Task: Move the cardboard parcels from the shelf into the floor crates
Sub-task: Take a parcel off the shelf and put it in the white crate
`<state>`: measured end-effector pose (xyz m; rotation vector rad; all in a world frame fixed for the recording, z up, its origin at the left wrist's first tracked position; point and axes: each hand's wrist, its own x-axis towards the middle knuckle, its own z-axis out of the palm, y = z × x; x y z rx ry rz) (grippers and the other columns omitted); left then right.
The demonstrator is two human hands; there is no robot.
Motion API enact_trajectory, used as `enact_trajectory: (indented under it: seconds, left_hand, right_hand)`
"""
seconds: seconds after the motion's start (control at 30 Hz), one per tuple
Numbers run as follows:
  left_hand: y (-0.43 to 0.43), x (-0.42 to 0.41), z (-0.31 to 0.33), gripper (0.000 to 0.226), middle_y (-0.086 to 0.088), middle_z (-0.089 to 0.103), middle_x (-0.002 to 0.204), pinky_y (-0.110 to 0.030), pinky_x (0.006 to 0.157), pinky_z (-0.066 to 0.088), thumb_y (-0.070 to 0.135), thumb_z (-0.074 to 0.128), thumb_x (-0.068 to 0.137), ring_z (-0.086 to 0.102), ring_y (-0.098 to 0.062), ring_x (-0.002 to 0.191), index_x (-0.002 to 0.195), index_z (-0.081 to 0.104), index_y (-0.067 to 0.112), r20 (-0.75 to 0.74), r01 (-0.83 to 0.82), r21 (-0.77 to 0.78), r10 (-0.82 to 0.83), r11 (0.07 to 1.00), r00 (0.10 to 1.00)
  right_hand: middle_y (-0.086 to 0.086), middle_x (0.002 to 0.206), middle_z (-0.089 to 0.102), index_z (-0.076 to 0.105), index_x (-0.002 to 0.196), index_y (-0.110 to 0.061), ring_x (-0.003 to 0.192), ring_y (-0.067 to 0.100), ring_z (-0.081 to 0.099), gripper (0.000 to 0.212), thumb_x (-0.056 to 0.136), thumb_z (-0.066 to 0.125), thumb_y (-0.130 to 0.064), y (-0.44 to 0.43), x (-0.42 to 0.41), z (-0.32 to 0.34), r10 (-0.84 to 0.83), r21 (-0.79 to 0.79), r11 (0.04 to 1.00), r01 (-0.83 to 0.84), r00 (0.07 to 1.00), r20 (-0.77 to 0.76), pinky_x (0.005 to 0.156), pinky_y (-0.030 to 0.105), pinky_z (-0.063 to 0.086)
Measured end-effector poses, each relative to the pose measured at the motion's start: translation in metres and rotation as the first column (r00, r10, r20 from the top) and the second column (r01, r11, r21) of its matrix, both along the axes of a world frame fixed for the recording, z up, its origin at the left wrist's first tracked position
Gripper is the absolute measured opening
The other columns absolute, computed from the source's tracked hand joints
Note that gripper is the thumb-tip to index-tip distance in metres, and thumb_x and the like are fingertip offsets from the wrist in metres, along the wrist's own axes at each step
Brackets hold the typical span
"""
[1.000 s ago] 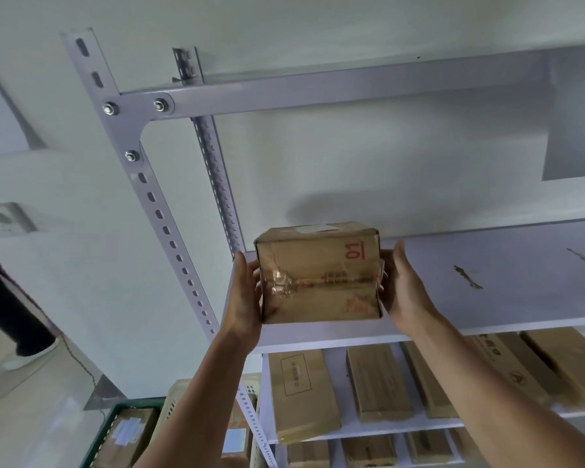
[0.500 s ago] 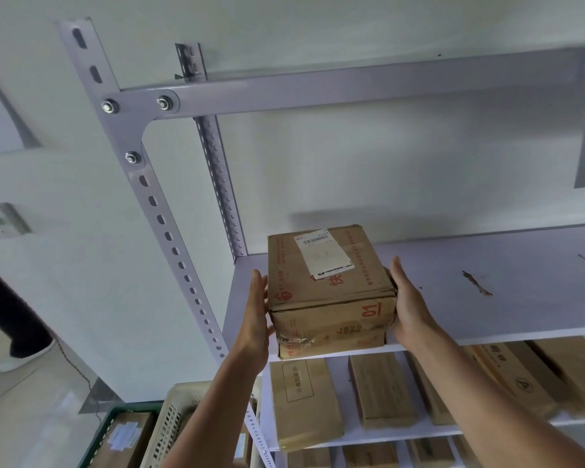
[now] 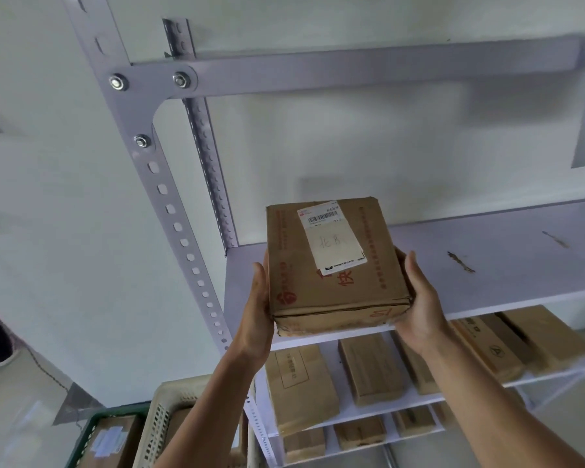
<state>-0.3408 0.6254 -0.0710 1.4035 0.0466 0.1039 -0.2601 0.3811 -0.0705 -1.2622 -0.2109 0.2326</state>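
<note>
While a green crate (image 3: 92,430) and a cream crate (image 3: 159,413) sat on the floor at lower left, the left hand (image 3: 255,312) pressed flat on one side of a labelled parcel (image 3: 335,268). It was held just off the top shelf (image 3: 487,251), the right hand (image 3: 419,298) cupping its other side. More parcels (image 3: 368,366) lay on the lower shelf.

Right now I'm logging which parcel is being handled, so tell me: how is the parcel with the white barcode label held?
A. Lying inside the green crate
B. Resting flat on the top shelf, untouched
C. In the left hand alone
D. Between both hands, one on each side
D: the left hand and the right hand press on opposite sides of the parcel, in front of the top shelf.
</note>
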Motion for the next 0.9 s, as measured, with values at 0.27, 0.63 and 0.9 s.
enact_trajectory:
  seconds: [0.27,0.63,0.9]
  left_hand:
    - [-0.006,-0.041,-0.008,0.065,0.0,0.066,0.151,-0.051,0.12,0.044,0.061,0.01,0.114,0.062,-0.024,0.141,0.159,0.05,0.037,-0.006,0.023,-0.039,-0.024,0.999,1.0]
    - [-0.04,-0.152,-0.012,0.064,-0.011,0.06,0.157,-0.035,0.114,0.052,0.053,0.02,0.117,0.057,-0.029,0.146,0.166,0.038,0.016,0.002,0.052,-0.059,-0.052,0.997,0.999]
    - [-0.04,-0.275,-0.054,0.062,-0.013,0.051,0.164,-0.063,0.13,0.029,0.05,0.015,0.119,0.046,-0.031,0.155,0.168,0.034,0.018,-0.103,0.012,-0.09,-0.021,0.996,0.994]
  right_hand:
    - [0.016,0.142,0.067,0.059,0.148,-0.03,0.131,0.039,0.065,0.063,0.106,0.033,-0.069,-0.008,-0.06,-0.011,-0.041,0.008,0.999,0.041,0.999,-0.025,0.108,0.062,0.049]
    - [0.02,0.143,0.065,0.055,0.152,-0.013,0.131,0.04,0.063,0.07,0.105,0.036,-0.062,-0.04,-0.176,-0.017,-0.146,-0.016,0.989,0.146,0.989,-0.024,0.1,0.053,0.055]
    - [0.001,0.138,0.072,0.072,0.135,-0.034,0.129,0.022,0.068,0.052,0.108,0.037,-0.062,-0.037,-0.284,-0.059,-0.058,0.012,0.998,0.06,0.986,-0.154,0.093,0.033,0.062]
